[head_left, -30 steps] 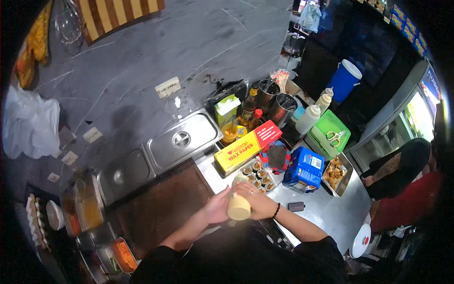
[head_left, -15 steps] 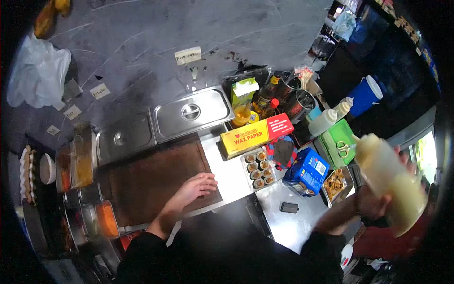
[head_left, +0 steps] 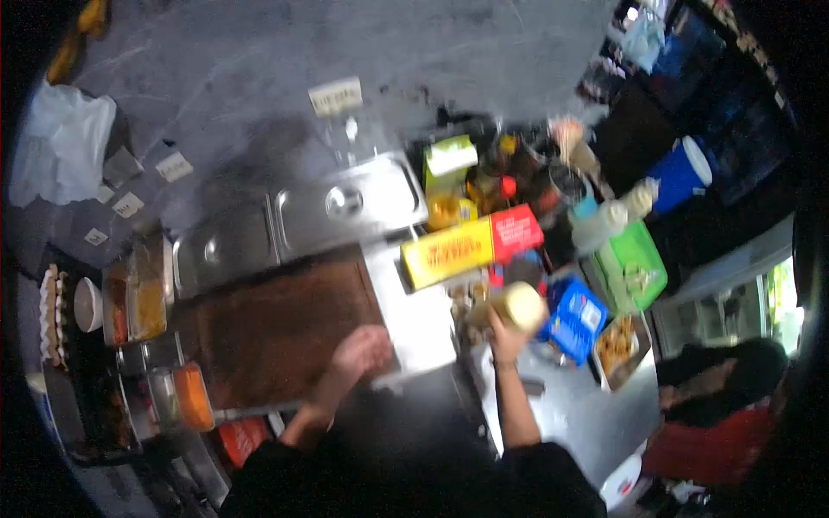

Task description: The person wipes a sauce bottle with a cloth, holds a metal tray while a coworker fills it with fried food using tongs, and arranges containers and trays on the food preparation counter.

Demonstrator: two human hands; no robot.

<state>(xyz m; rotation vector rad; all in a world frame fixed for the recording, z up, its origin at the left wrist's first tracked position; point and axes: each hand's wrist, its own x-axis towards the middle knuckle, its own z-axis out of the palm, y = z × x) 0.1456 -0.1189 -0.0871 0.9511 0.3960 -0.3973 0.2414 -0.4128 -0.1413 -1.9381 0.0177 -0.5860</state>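
My right hand (head_left: 508, 339) grips a squeeze bottle (head_left: 523, 306) of pale yellow sauce. The bottle is tipped, its base facing up and toward the right. Beneath and left of it lies a clear tray of sushi rolls (head_left: 466, 294), partly covered by the bottle and hand. The nozzle is too blurred to make out. My left hand (head_left: 363, 349) hovers over or rests on the right edge of the brown cutting board (head_left: 276, 328); which one I cannot tell. Its fingers look loosely stretched, though blurred, and hold nothing visible.
Behind the rolls stands a wax paper box (head_left: 471, 247). To the right are a blue packet (head_left: 573, 321), a food-filled metal tray (head_left: 620, 350) and a green container (head_left: 639, 259). Lidded steel pans (head_left: 345, 203) line the back. A person in red (head_left: 717, 445) is at far right.
My right hand has swung the squeeze bottle from the far right inward to the sushi rolls, tipping it over. My left hand stays near the board's right edge. The view has shifted slightly.
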